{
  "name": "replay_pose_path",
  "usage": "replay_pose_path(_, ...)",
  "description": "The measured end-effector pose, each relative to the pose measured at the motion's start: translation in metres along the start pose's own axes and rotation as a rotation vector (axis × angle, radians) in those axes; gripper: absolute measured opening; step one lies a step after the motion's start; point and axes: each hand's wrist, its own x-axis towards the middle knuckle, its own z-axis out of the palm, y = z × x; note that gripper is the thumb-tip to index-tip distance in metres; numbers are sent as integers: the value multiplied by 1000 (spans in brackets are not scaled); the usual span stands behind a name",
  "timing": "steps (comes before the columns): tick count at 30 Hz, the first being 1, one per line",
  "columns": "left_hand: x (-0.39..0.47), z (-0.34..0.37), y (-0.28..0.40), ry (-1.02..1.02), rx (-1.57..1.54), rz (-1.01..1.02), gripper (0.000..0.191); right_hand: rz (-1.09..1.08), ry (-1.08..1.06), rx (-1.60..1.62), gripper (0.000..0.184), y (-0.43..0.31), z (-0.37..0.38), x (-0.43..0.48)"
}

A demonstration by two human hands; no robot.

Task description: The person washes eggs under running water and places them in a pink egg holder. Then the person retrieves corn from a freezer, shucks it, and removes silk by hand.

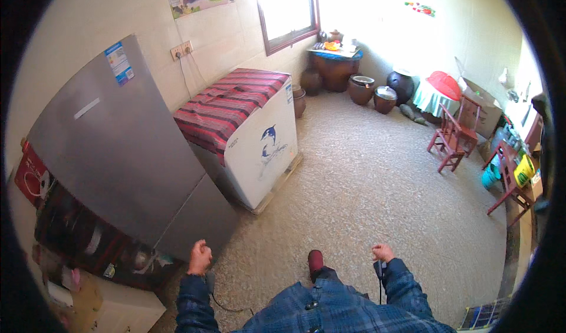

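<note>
My left hand point(200, 258) is at the lower left, fingers curled, in front of the lower door of a grey refrigerator point(119, 142). Whether anything is inside its fingers cannot be told. Over the speckled floor at the lower right, my right hand point(383, 253) has its fingers loosely bent; no object shows clearly in it. A dark device with a cable sits at each wrist. Past the refrigerator stands a white chest freezer point(261, 156) with dolphin pictures, its top covered by a red and black striped cloth point(234, 107). A dark red shoe point(315, 261) shows below me.
Brown jars point(361, 92) stand along the far wall, near a large vat point(336, 74) under the window. Red wooden chairs point(452, 140) are at the right, beside a cloth-covered thing with a red cover point(443, 85). A pale cabinet point(128, 308) is at the lower left.
</note>
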Motion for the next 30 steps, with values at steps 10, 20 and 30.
replay_pose_path(10,206,49,181,302,317,262,49,-290,-70,-38,36,-312,-7,243)
replay_pose_path(20,413,82,245,476,734,517,58,-1140,104,-237,22,-656,53,348)
replay_pose_path(30,475,108,249,391,881,225,72,-1357,9,-788,37,-848,159,468)
